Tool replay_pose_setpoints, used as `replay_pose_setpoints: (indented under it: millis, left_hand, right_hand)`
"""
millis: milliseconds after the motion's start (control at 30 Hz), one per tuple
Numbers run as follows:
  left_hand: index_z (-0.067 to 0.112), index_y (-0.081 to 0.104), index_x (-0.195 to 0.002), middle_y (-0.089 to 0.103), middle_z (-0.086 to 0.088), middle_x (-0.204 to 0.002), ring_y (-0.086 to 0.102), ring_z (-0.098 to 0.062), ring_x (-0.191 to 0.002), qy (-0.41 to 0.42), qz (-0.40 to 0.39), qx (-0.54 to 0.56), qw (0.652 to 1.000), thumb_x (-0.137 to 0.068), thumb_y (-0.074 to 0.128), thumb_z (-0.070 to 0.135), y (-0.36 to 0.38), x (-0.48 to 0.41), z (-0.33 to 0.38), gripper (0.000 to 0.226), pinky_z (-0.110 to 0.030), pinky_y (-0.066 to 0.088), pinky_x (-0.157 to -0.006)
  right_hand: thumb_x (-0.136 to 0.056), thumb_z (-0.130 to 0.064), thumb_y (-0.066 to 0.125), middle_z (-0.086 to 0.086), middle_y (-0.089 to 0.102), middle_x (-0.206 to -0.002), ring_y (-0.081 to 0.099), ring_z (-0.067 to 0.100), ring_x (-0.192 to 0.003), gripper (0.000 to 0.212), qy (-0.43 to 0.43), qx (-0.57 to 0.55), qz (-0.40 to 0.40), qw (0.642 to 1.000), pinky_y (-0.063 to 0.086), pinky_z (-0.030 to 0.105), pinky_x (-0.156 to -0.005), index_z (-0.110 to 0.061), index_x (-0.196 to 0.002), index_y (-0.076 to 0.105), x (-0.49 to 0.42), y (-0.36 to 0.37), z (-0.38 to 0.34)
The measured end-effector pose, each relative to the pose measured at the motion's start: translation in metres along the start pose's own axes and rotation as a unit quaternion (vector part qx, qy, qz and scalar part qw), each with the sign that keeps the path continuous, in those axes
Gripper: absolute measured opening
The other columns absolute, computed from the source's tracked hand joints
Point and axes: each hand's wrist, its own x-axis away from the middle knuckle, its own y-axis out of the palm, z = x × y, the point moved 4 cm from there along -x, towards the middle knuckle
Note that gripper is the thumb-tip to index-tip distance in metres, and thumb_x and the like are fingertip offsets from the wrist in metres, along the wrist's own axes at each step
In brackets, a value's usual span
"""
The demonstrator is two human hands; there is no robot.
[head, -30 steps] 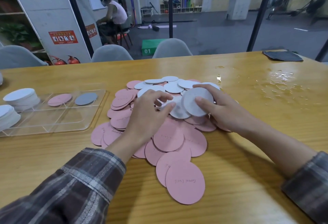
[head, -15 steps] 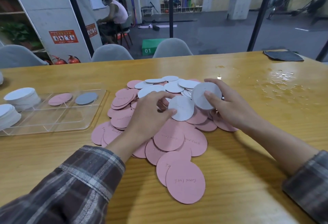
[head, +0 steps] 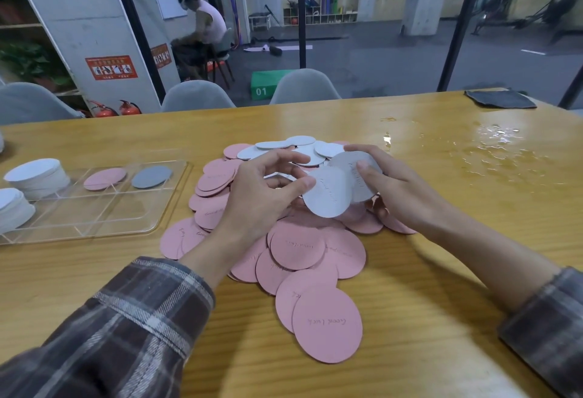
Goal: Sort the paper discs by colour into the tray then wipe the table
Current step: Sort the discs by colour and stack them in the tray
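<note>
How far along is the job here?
Early. The tray holds two white stacks, one pink disc and one grey disc. The left hand pinches a white disc, the right hand a second white disc. The pile is unsorted, the wet patch unwiped, the cloth untouched.

Both forearms are being stretched forward, bare from the plaid sleeves (head: 142,309) to the wrists. The left hand (head: 262,202) is being held curled, 1 white disc (head: 328,202) being pinched at its edge by thumb and fingers. A 2nd white disc (head: 344,161) is being gripped by the right hand (head: 400,192), thumb laid across its face.
</note>
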Motion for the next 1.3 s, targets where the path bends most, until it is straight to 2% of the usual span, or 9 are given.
replay_pose_setpoints:
  millis: [67, 233, 533, 633, 700, 833, 1033, 1167, 1300]
  left_hand:
    - [0.016, 0.075, -0.104, 0.073, -0.007, -0.085, 0.071, -0.020, -0.072, 0.009, 0.011, -0.007, 1.000, -0.085, 0.084, 0.008, 0.003, 0.002, 0.000, 0.023, -0.035, 0.063, -0.065]
    - [0.013, 0.075, -0.099, 0.073, -0.011, -0.077, 0.073, -0.020, -0.073, 0.050, 0.036, -0.019, 0.998, -0.081, 0.088, 0.008, 0.010, 0.005, 0.003, 0.023, -0.027, 0.061, -0.061]
    - [0.019, 0.075, -0.095, 0.071, 0.000, -0.075, 0.072, -0.016, -0.074, 0.068, 0.047, -0.055, 0.995, -0.085, 0.085, 0.015, 0.012, 0.003, 0.000, 0.015, -0.027, 0.061, -0.062]
    - [0.023, 0.075, -0.096, 0.074, 0.008, -0.086, 0.069, -0.007, -0.083, 0.097, 0.060, -0.152, 0.982, -0.091, 0.079, 0.022, 0.008, 0.000, -0.003, 0.006, -0.019, 0.055, -0.072]
    - [0.027, 0.075, -0.106, 0.069, 0.011, -0.105, 0.062, -0.005, -0.096, 0.114, 0.024, -0.255, 0.960, -0.094, 0.074, 0.026, 0.006, -0.003, -0.011, 0.012, -0.015, 0.045, -0.081]
    - [0.031, 0.071, -0.130, 0.056, 0.009, -0.127, 0.045, -0.011, -0.117, 0.117, -0.085, -0.385, 0.912, -0.098, 0.068, 0.040, 0.009, -0.007, -0.029, 0.033, -0.025, 0.038, -0.100]
    - [0.028, 0.077, -0.115, 0.064, 0.011, -0.121, 0.052, -0.012, -0.119, 0.115, -0.056, -0.365, 0.922, -0.094, 0.074, 0.040, 0.008, -0.008, -0.024, 0.025, -0.023, 0.039, -0.097]
    - [0.027, 0.079, -0.105, 0.064, 0.011, -0.114, 0.055, -0.009, -0.114, 0.115, -0.046, -0.339, 0.932, -0.087, 0.082, 0.037, 0.007, -0.008, -0.023, 0.021, -0.033, 0.052, -0.096]
    - [0.026, 0.078, -0.103, 0.058, 0.008, -0.118, 0.057, -0.001, -0.105, 0.087, -0.042, -0.269, 0.958, -0.081, 0.088, 0.020, 0.007, -0.006, -0.017, 0.025, -0.012, 0.048, -0.084]
  right_hand:
    - [-0.110, -0.040, 0.039, 0.003, 0.061, -0.100, 0.054, 0.022, -0.069, 0.030, 0.011, -0.019, -0.026, 0.999, 0.041, 0.029, -0.053, -0.044, -0.130, 0.061, 0.003, 0.006, -0.004]
    - [-0.104, -0.036, 0.056, 0.002, 0.063, -0.090, 0.056, 0.009, -0.059, 0.031, 0.019, -0.055, -0.090, 0.994, 0.047, 0.022, -0.052, -0.034, -0.135, 0.056, 0.012, 0.019, -0.011]
    - [-0.102, -0.032, 0.060, 0.003, 0.065, -0.089, 0.059, 0.012, -0.060, 0.033, 0.024, -0.049, -0.086, 0.995, 0.049, 0.023, -0.052, -0.034, -0.135, 0.056, 0.010, 0.019, -0.007]
    - [-0.103, -0.032, 0.058, -0.002, 0.068, -0.102, 0.061, 0.004, -0.065, 0.032, 0.008, 0.010, -0.039, 0.999, 0.047, 0.018, -0.054, -0.036, -0.135, 0.056, 0.004, 0.010, -0.003]
    - [-0.104, -0.033, 0.056, -0.004, 0.064, -0.103, 0.057, 0.003, -0.063, 0.034, -0.001, 0.041, 0.001, 0.999, 0.046, 0.017, -0.055, -0.035, -0.137, 0.054, 0.000, 0.001, -0.001]
    - [-0.105, -0.031, 0.054, -0.004, 0.064, -0.092, 0.056, 0.006, -0.056, 0.032, 0.007, 0.051, 0.029, 0.998, 0.048, 0.019, -0.054, -0.033, -0.137, 0.054, -0.002, -0.011, 0.004]
    - [-0.103, -0.039, 0.054, -0.004, 0.066, -0.108, 0.068, 0.017, -0.083, 0.035, 0.005, 0.091, 0.032, 0.995, 0.054, 0.033, -0.081, -0.039, -0.139, 0.052, -0.005, -0.012, 0.012]
    - [-0.103, -0.038, 0.054, -0.004, 0.067, -0.102, 0.068, 0.020, -0.079, 0.036, 0.003, 0.091, 0.041, 0.995, 0.056, 0.037, -0.082, -0.039, -0.139, 0.052, -0.005, -0.012, 0.012]
    - [-0.105, -0.033, 0.052, 0.000, 0.067, -0.092, 0.060, 0.002, -0.058, 0.032, 0.000, 0.075, 0.051, 0.996, 0.051, 0.018, -0.064, -0.036, -0.137, 0.052, -0.005, -0.012, 0.011]
